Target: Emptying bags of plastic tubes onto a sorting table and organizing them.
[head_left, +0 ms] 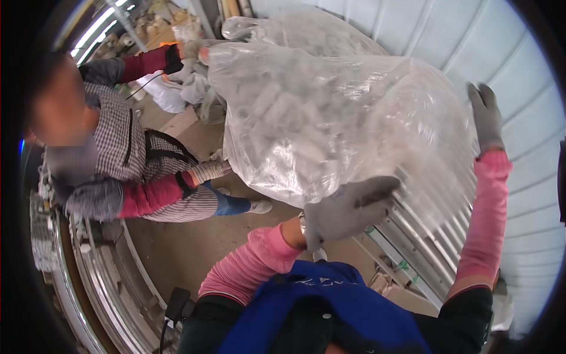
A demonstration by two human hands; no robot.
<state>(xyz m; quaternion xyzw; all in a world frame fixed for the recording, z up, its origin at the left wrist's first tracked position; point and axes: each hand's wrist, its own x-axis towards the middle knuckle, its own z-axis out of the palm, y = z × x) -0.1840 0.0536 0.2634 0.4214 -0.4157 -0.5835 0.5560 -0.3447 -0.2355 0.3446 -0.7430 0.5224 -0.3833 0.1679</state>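
Observation:
A large clear plastic bag [283, 112] full of pale, tube-like pieces fills the middle of the view. My left hand [348, 209], in a grey glove, is over the bag's near edge, fingers stretched to the right and thumb a little apart. Whether its fingertips touch the film is hard to make out. At the bag's right edge, beside the wall, my right hand [486, 118] points away from me with fingers extended, also gloved in grey. Nothing shows in its grasp. Across the bag on the left, a co-worker [124, 135] has both gloved hands at its left side.
Long metal profiles [421, 230] lie under the bag's right part. A white corrugated wall [525, 171] runs along the right. Behind is a second clear bag [312, 29]. More metal profiles [97, 283] stand at lower left, and white sacks [168, 88] lie beyond the co-worker.

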